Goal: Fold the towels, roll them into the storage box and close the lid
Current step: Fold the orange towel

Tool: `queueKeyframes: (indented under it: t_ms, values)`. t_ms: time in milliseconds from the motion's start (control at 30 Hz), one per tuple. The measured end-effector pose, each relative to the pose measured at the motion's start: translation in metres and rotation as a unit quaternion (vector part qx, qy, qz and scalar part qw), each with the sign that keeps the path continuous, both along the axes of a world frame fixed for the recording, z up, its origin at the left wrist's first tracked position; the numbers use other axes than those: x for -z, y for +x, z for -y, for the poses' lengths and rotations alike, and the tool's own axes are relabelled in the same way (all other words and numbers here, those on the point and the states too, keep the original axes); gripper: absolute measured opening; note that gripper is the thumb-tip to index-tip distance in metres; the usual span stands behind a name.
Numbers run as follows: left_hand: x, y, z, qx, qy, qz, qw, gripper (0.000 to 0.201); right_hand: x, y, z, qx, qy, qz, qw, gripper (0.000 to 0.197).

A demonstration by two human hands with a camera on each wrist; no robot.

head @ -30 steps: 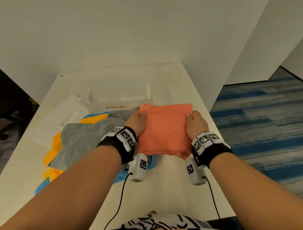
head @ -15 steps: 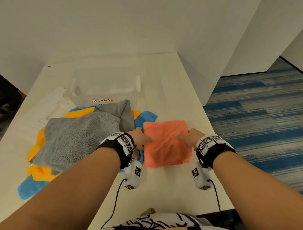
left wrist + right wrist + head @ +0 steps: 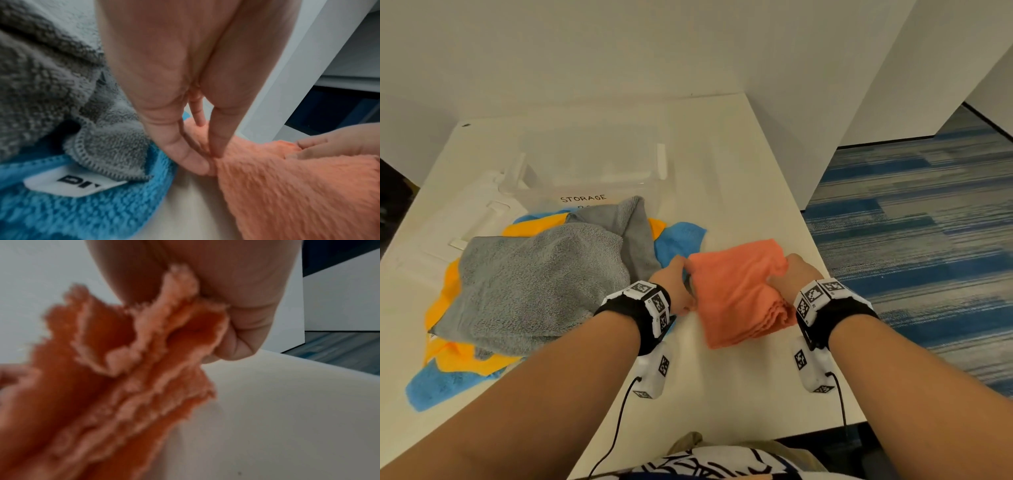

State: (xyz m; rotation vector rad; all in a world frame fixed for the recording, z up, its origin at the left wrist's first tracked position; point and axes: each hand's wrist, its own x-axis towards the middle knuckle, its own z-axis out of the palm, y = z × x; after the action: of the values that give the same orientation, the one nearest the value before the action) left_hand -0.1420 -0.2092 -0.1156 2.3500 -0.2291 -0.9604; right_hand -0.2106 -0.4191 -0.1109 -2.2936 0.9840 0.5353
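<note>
A folded orange towel (image 3: 739, 291) lies on the white table (image 3: 722, 394) in front of me. My left hand (image 3: 678, 281) pinches its left edge (image 3: 213, 155) between thumb and fingers. My right hand (image 3: 791, 277) grips the right side, where the layered edges bunch in its curled fingers (image 3: 236, 344). To the left a grey towel (image 3: 534, 284) lies on top of an orange-yellow towel (image 3: 448, 356) and a blue towel (image 3: 438, 387). Behind them stands the clear storage box (image 3: 592, 171), open, labelled STORAGE.
The box's white lid (image 3: 476, 219) lies flat left of the box. White walls close the back and right of the table. The table's right edge (image 3: 822, 274) drops to blue carpet just beside my right hand.
The orange towel came down from near the box towards me and lies on the table. Both hands shifted from flat holds at its sides to pinching and gripping its edges.
</note>
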Motion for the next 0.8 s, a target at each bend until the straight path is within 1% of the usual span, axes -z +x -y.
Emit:
queueKeyframes:
  t_ms: [100, 133, 200, 267, 300, 367, 433, 467, 500, 567, 600, 667, 800]
  values:
    - [0.003, 0.001, 0.002, 0.033, 0.026, 0.059, 0.997, 0.04, 0.005, -0.002, 0.001, -0.013, -0.051, -0.026, 0.998, 0.042]
    - [0.003, 0.002, 0.004, 0.051, 0.038, 0.087, 0.994, 0.035, 0.007, -0.002, 0.0, -0.021, -0.083, -0.014, 0.996, 0.042]
    - [0.001, 0.006, 0.01, 0.089, 0.053, 0.138, 0.985, 0.031, 0.006, 0.0, -0.004, -0.044, -0.149, 0.045, 0.987, 0.038]
    - [-0.001, 0.006, 0.018, 0.135, 0.067, 0.167, 0.974, 0.032, 0.005, 0.001, -0.007, -0.097, -0.196, 0.11, 0.969, 0.04]
    - [-0.002, 0.003, 0.022, 0.165, 0.08, 0.18, 0.967, 0.033, 0.005, 0.001, -0.008, -0.133, -0.208, 0.128, 0.96, 0.041]
    - [0.0, -0.006, 0.029, 0.239, 0.115, 0.199, 0.943, 0.038, 0.01, 0.001, -0.011, -0.217, -0.196, 0.138, 0.946, 0.043]
    - [0.004, -0.015, 0.031, 0.314, 0.144, 0.185, 0.92, 0.045, 0.02, -0.003, -0.015, -0.288, -0.156, 0.108, 0.939, 0.05]
    - [0.008, -0.016, 0.031, 0.342, 0.157, 0.17, 0.911, 0.05, 0.026, -0.007, -0.016, -0.311, -0.141, 0.075, 0.937, 0.058]
    - [0.013, -0.016, 0.029, 0.36, 0.17, 0.156, 0.904, 0.056, 0.032, -0.011, -0.015, -0.32, -0.132, 0.031, 0.938, 0.071]
    - [0.02, -0.01, 0.025, 0.377, 0.193, 0.138, 0.895, 0.074, 0.042, -0.02, -0.009, -0.306, -0.12, -0.04, 0.944, 0.094]
    - [0.022, -0.007, 0.023, 0.379, 0.199, 0.132, 0.894, 0.081, 0.045, -0.024, -0.005, -0.292, -0.116, -0.063, 0.947, 0.102]
    - [0.021, -0.004, 0.022, 0.367, 0.2, 0.126, 0.9, 0.091, 0.047, -0.029, 0.002, -0.264, -0.107, -0.1, 0.953, 0.112]
    - [0.02, 0.002, 0.02, 0.295, 0.202, 0.134, 0.924, 0.104, 0.045, -0.03, 0.007, -0.247, -0.107, -0.131, 0.954, 0.12]
